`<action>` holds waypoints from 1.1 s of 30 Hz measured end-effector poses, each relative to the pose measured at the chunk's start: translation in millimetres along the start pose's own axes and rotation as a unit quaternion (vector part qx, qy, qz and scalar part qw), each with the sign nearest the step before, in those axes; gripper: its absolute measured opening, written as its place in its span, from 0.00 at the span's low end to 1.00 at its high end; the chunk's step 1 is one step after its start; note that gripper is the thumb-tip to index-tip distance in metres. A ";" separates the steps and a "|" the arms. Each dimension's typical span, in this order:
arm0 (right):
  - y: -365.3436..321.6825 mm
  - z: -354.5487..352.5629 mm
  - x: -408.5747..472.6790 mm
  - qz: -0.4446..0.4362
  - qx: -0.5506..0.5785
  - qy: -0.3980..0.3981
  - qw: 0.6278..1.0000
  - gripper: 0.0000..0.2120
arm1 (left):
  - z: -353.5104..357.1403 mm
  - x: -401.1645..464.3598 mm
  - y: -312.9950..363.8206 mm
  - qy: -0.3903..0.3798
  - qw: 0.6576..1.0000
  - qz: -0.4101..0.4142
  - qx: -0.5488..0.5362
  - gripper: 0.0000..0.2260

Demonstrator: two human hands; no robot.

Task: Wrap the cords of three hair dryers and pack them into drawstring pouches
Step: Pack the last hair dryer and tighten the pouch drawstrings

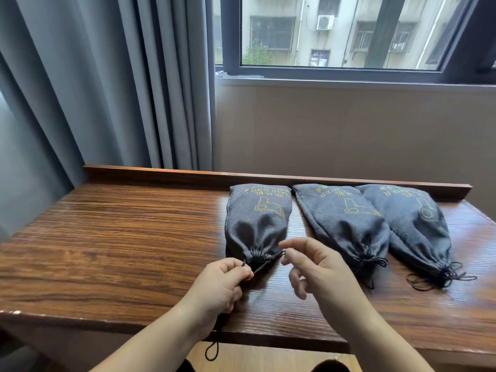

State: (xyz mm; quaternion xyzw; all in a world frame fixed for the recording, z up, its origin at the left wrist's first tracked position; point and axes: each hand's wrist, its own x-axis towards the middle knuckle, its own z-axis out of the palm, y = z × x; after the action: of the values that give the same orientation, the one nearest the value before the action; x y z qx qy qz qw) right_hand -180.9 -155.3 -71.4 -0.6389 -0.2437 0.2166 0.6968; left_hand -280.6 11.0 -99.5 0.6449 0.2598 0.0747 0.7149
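Note:
Three grey drawstring pouches with yellow hair-dryer print lie side by side on the wooden table. The left pouch has its mouth gathered toward me. My left hand pinches its black drawstring, whose long end hangs over the table's front edge. Just right of that pouch's mouth, my right hand pinches the cord's other side between thumb and forefinger. The middle pouch and the right pouch are cinched, their strings loose on the table. No hair dryer is visible.
A raised wooden lip runs along the table's far edge. Grey curtains hang behind on the left and a window is above the wall on the right.

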 end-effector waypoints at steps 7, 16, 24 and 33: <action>15.3 24.1 15.5 -0.031 -0.214 -0.083 0.973 0.14 | -0.1 -5.1 -0.9 -0.021 0.999 -0.027 -0.040 0.09; 8.6 24.1 22.7 -0.034 -0.440 -0.162 0.883 0.16 | -1.4 -8.6 2.6 -0.040 0.997 -0.035 -0.049 0.08; 2.6 13.9 24.4 0.089 -0.163 -0.098 0.978 0.10 | 1.7 -10.1 2.3 -0.040 0.998 -0.028 -0.034 0.07; -4.2 19.2 26.8 0.071 -0.173 -0.134 0.973 0.19 | 5.1 -11.0 2.6 -0.054 0.997 -0.036 -0.041 0.07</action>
State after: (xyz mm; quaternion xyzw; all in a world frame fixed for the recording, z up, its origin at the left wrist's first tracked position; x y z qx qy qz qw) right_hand -171.7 -124.1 -64.2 -0.7306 -0.3228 0.3035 0.5195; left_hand -287.1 2.0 -93.8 0.6086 0.2409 0.0247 0.7557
